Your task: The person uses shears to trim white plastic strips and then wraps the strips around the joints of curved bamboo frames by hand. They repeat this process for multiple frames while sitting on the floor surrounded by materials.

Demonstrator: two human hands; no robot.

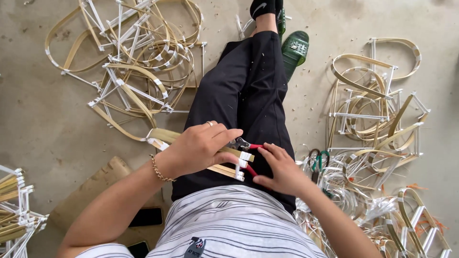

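Over the lap: left hand (198, 148) pinches bamboo strip frame (224, 169); right hand (282, 169) grips red-handled pliers (246, 145), fingers curled.

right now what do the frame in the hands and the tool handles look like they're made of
The frame under the left hand looks like thin, flat bamboo or cane strips: pale tan, matte, bent into curves. Its joints are wrapped in white bands, probably plastic strapping or tape. The pliers at the right hand have dull grey metal jaws and red handles, likely a rubber or plastic coating.
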